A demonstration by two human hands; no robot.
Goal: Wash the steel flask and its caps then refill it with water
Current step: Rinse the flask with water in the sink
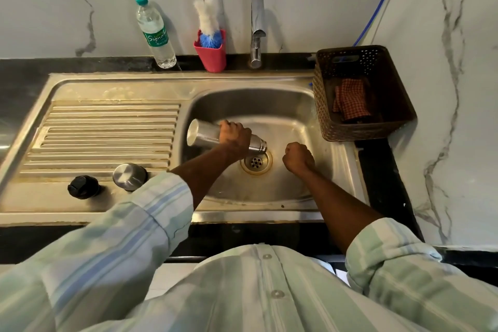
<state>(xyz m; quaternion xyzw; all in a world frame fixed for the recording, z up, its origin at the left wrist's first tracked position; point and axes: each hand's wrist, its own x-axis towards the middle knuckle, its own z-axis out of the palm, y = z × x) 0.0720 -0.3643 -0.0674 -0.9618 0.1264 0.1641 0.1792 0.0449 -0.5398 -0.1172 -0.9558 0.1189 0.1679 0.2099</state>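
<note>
My left hand (235, 135) holds the steel flask (206, 134) tipped on its side, mouth over the drain (256, 162) beside my empty, fisted right hand (297, 157) — both caps, black cap (83, 187) and steel cap (130, 176), wait off to my left — washing and refilling still seem left.

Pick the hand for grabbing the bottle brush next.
Probably right. The right hand is a fist holding nothing, while the left hand grips the steel flask over the sink. The bottle brush stands behind.

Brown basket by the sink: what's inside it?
The brown basket holds a red-and-orange checked cloth lying against its floor. Whatever lies beneath the cloth, or close behind the near wall, is hidden.
</note>
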